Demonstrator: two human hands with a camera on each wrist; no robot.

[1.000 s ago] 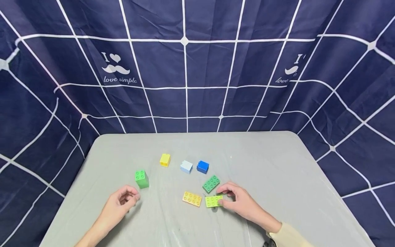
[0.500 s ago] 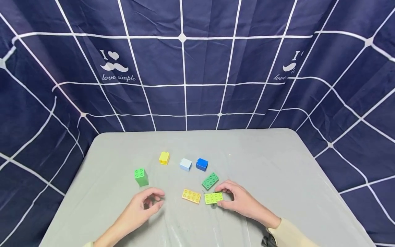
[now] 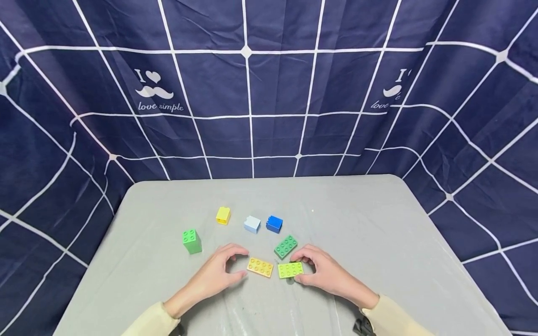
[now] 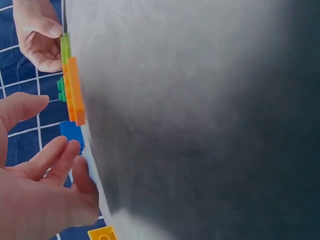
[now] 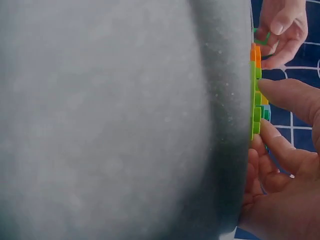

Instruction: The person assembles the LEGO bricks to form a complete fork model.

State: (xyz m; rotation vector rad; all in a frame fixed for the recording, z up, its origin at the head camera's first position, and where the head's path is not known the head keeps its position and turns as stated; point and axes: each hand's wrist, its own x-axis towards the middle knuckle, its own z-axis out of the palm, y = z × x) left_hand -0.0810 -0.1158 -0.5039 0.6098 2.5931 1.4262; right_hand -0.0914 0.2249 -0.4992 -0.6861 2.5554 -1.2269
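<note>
My left hand [image 3: 213,271]: thumb and fingers apart, holding nothing, just beside the left end of the orange eight-stud brick [image 3: 260,267], studs up on the grey tabletop [image 3: 378,233]; best taken, I judge, level across its long sides. Dark-green eight-stud brick [image 3: 286,247]: angled, just beyond the next. Lime-green eight-stud brick [image 3: 290,269]: right end pinched in my right hand [image 3: 322,271]; a light, steady hold should serve
</note>
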